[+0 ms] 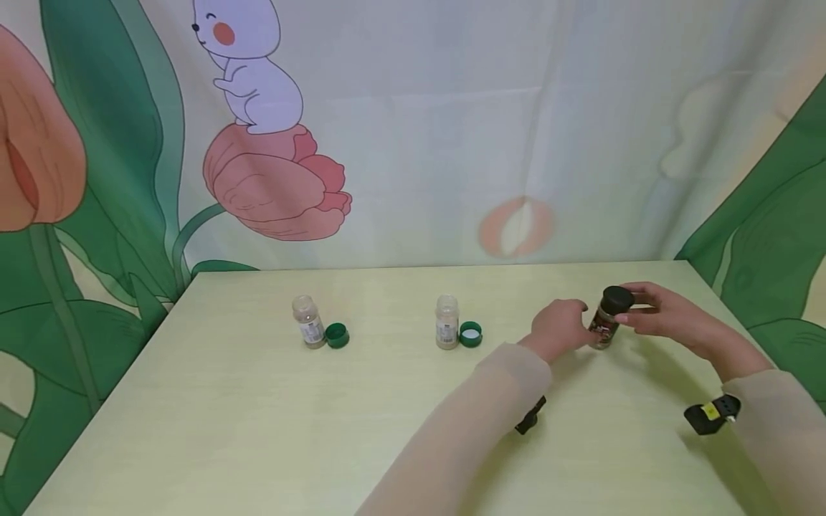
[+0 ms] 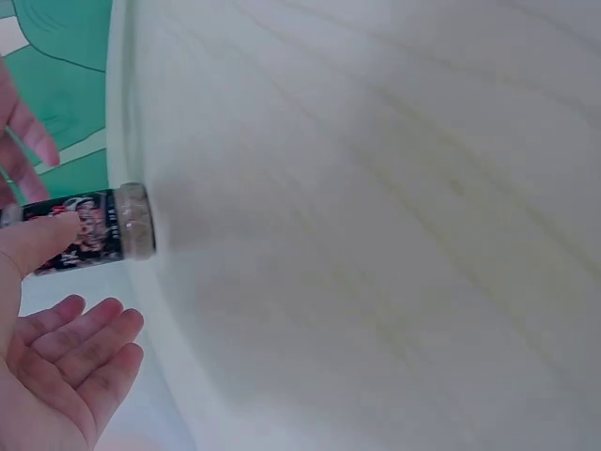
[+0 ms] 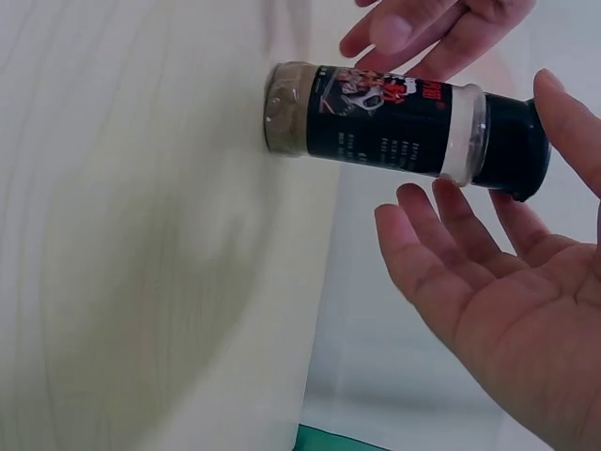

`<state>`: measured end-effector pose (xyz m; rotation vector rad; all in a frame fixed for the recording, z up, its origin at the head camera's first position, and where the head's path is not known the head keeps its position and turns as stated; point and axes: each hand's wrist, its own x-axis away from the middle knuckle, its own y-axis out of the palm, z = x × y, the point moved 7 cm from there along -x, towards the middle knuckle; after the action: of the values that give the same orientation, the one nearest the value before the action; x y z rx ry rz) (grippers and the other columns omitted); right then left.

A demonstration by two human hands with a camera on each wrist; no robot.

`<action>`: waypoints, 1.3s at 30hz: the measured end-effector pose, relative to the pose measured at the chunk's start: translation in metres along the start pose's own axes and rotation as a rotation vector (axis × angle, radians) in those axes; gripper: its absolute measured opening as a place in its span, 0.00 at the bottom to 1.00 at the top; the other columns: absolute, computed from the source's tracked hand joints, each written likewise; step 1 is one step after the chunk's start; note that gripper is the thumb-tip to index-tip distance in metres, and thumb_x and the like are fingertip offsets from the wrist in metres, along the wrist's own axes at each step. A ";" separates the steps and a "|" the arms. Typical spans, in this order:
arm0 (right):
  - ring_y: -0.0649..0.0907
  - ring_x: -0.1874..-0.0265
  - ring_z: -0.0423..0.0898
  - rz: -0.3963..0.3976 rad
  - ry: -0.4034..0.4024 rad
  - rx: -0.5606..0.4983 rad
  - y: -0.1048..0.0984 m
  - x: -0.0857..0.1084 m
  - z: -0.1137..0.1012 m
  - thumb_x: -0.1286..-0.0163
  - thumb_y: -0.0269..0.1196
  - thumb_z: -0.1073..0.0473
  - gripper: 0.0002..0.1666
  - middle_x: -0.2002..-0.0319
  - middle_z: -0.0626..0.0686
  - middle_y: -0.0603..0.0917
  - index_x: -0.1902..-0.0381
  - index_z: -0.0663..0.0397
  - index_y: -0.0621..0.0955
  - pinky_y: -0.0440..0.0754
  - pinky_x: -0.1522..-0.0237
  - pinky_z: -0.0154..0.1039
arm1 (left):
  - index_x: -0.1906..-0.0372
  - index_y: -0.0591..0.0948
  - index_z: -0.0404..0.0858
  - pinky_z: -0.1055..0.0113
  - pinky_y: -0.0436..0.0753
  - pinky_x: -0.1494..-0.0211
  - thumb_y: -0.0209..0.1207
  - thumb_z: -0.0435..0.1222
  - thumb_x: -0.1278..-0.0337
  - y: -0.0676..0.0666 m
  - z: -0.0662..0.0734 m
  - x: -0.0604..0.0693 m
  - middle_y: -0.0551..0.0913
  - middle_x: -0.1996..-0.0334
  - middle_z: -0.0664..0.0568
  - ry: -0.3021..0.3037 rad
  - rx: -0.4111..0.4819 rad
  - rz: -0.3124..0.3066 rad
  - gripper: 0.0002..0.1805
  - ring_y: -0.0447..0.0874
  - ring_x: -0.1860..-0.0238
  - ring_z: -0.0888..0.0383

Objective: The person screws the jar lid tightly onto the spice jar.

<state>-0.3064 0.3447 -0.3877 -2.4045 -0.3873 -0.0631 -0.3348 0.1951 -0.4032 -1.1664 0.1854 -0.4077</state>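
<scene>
A spice jar (image 1: 605,319) with a black cap and dark printed label stands slightly tilted near the table's right side. My right hand (image 1: 674,319) holds its cap between thumb and fingers; in the right wrist view the thumb (image 3: 569,122) is at the cap's top edge and fingertips are below. From the left, my left hand (image 1: 560,330) reaches to the jar's lower body. In the left wrist view its thumb (image 2: 42,240) lies across the label, while the other fingers (image 2: 89,343) spread loosely apart from the jar. Whether the base touches the table cannot be told.
Two clear jars stand uncapped on the pale table (image 1: 258,430): a left jar (image 1: 310,324) beside a green cap (image 1: 337,335), and a middle jar (image 1: 447,322) beside another green cap (image 1: 470,334). A printed curtain (image 1: 413,143) hangs behind the table's back edge.
</scene>
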 end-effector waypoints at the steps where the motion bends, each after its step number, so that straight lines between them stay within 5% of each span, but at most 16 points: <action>1: 0.69 0.31 0.74 0.002 0.008 0.006 -0.001 0.001 0.000 0.21 0.57 0.53 0.41 0.27 0.78 0.61 0.24 0.70 0.54 0.80 0.50 0.34 | 0.35 0.81 0.53 0.75 0.80 0.59 0.69 0.55 0.41 -0.002 0.000 0.001 0.88 0.45 0.66 0.005 -0.008 0.003 0.29 0.86 0.48 0.69; 6: 0.70 0.31 0.75 0.008 0.037 0.023 -0.005 0.004 0.001 0.20 0.56 0.52 0.44 0.26 0.80 0.57 0.22 0.72 0.49 0.82 0.48 0.34 | 0.35 0.80 0.54 0.76 0.79 0.61 0.67 0.55 0.39 -0.011 0.002 0.007 0.88 0.46 0.66 0.028 -0.034 0.010 0.28 0.86 0.49 0.69; 14: 0.68 0.31 0.76 0.046 0.062 0.073 -0.013 0.010 0.002 0.19 0.55 0.50 0.45 0.27 0.80 0.58 0.22 0.72 0.48 0.82 0.41 0.53 | 0.34 0.79 0.53 0.77 0.76 0.64 0.65 0.52 0.36 -0.029 0.001 0.022 0.88 0.46 0.64 0.065 0.011 0.012 0.27 0.86 0.49 0.69; 19: 0.71 0.32 0.74 0.103 0.067 0.100 -0.018 0.015 0.001 0.19 0.55 0.49 0.43 0.27 0.79 0.62 0.23 0.73 0.53 0.82 0.50 0.35 | 0.33 0.79 0.52 0.77 0.77 0.63 0.61 0.49 0.31 -0.037 -0.002 0.029 0.87 0.43 0.63 0.083 0.049 0.016 0.24 0.87 0.47 0.68; 20: 0.74 0.34 0.71 0.119 0.064 0.104 -0.020 0.017 0.001 0.19 0.55 0.49 0.43 0.27 0.78 0.62 0.23 0.73 0.54 0.81 0.52 0.31 | 0.33 0.79 0.52 0.78 0.77 0.63 0.61 0.49 0.31 -0.038 -0.002 0.031 0.87 0.43 0.63 0.091 0.056 0.017 0.24 0.87 0.47 0.67; 23: 0.83 0.46 0.38 0.169 0.062 0.105 -0.023 0.021 0.001 0.20 0.56 0.48 0.42 0.28 0.76 0.64 0.24 0.73 0.57 0.77 0.58 0.22 | 0.33 0.79 0.52 0.78 0.76 0.61 0.60 0.48 0.30 -0.042 -0.001 0.035 0.88 0.44 0.62 0.120 0.070 0.024 0.23 0.87 0.47 0.67; 25: 0.75 0.55 0.18 0.199 0.057 0.098 -0.025 0.025 0.000 0.20 0.56 0.48 0.40 0.29 0.76 0.65 0.26 0.73 0.59 0.75 0.59 0.22 | 0.33 0.79 0.51 0.79 0.77 0.61 0.60 0.48 0.30 -0.045 0.001 0.038 0.88 0.44 0.62 0.140 0.075 0.024 0.23 0.87 0.47 0.67; 27: 0.65 0.61 0.08 0.226 0.062 0.102 -0.026 0.029 -0.001 0.20 0.56 0.47 0.39 0.30 0.75 0.67 0.27 0.72 0.61 0.75 0.58 0.25 | 0.33 0.79 0.52 0.80 0.76 0.60 0.60 0.48 0.29 -0.048 0.002 0.042 0.88 0.45 0.63 0.155 0.076 0.023 0.23 0.87 0.47 0.68; 35: 0.67 0.56 0.17 0.315 0.062 0.152 -0.018 0.046 -0.011 0.21 0.56 0.44 0.35 0.34 0.72 0.72 0.31 0.66 0.68 0.76 0.49 0.56 | 0.34 0.80 0.50 0.82 0.75 0.58 0.59 0.46 0.29 -0.055 0.000 0.061 0.90 0.47 0.60 0.219 0.142 0.007 0.21 0.87 0.48 0.67; 39: 0.69 0.56 0.16 0.358 0.039 0.171 -0.010 0.052 -0.019 0.21 0.58 0.44 0.33 0.39 0.63 0.80 0.33 0.64 0.71 0.77 0.54 0.42 | 0.36 0.81 0.48 0.82 0.76 0.54 0.60 0.45 0.29 -0.059 -0.007 0.071 0.90 0.47 0.59 0.242 0.165 -0.010 0.20 0.88 0.48 0.67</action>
<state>-0.2583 0.3533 -0.3588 -2.2626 0.0584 0.0806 -0.2845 0.1411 -0.3468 -0.9547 0.3501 -0.5624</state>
